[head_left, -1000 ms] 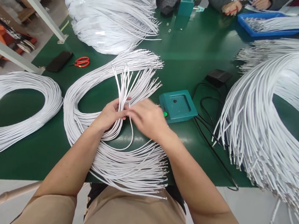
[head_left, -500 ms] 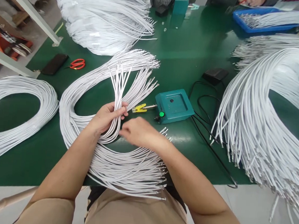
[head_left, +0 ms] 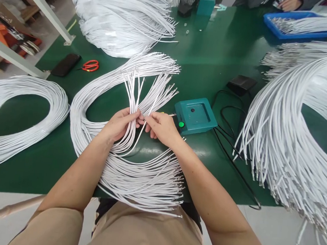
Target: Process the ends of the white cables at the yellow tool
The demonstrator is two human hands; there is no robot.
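My left hand (head_left: pixel 121 123) is wrapped round a small bunch of white wires (head_left: pixel 132 93), whose ends fan upward above the thumb. Close on its right, my right hand (head_left: pixel 163 128) pinches one white wire (head_left: pixel 140 137) that curves up from below. Around both lies a large curved bundle of white wires (head_left: pixel 81 104), with more wire ends (head_left: pixel 152 189) spread toward my body. Just right of my right hand is a teal device (head_left: pixel 195 115) with a green button; its yellow clip is mostly hidden behind that hand.
White wire bundles lie at left (head_left: pixel 54 106), top (head_left: pixel 117 17) and right (head_left: pixel 277 120). Red scissors (head_left: pixel 90 65) and a black phone (head_left: pixel 66 64) sit upper left. Black cables (head_left: pixel 234 154) trail right of the device. Another person's hand (head_left: pixel 290 3) is beyond the blue tray (head_left: pixel 300 35).
My right hand has moved up and right and now pinches a single wire beside my left hand. It covers most of the yellow clip. The whole view has shifted slightly.
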